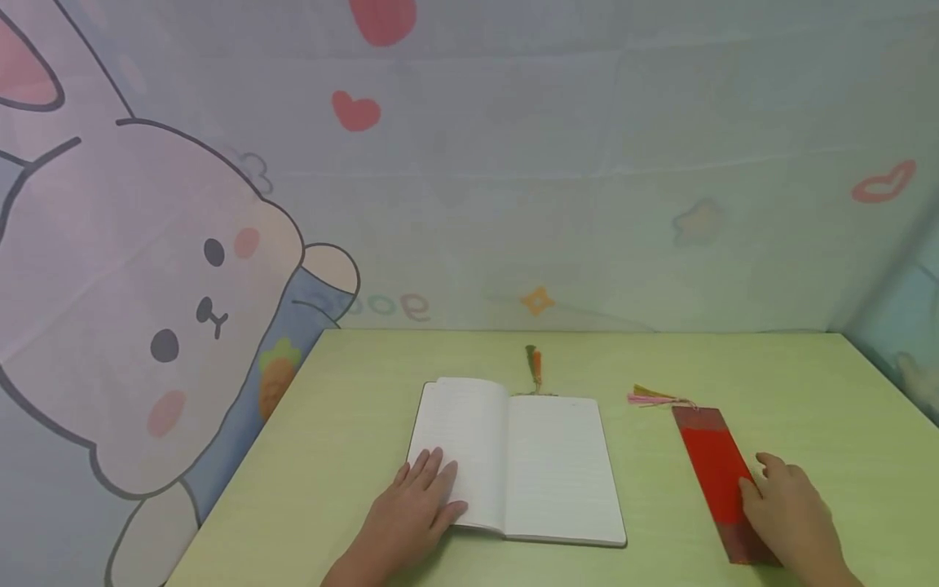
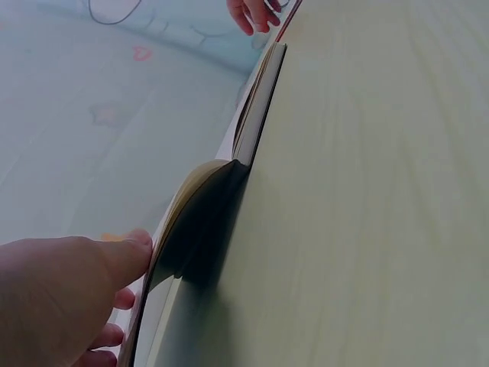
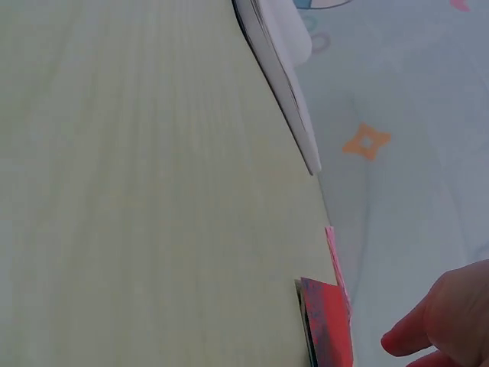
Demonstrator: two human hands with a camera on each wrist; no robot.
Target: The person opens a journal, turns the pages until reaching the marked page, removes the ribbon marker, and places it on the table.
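Observation:
An open notebook (image 1: 561, 473) with lined white pages lies on the table. My left hand (image 1: 411, 514) rests on its left page, fingers straight and thumb near the lower edge. The left wrist view shows that side of the notebook (image 2: 191, 210) raised off the table near the spine. Green and orange tassels (image 1: 535, 368) stick out past the notebook's top edge. To the right lies a long red bookmark (image 1: 710, 456) with pink and yellow tassels (image 1: 654, 398). Over its right edge is my right hand (image 1: 795, 518), fingers loosely bent, apart from the bookmark (image 3: 327, 321) in the right wrist view.
The pale yellow-green table (image 1: 293, 456) carries the notebook and bookmark. Behind it hangs a cloth backdrop (image 1: 513, 187) printed with a large rabbit (image 1: 147, 269) and hearts, meeting the table's back edge.

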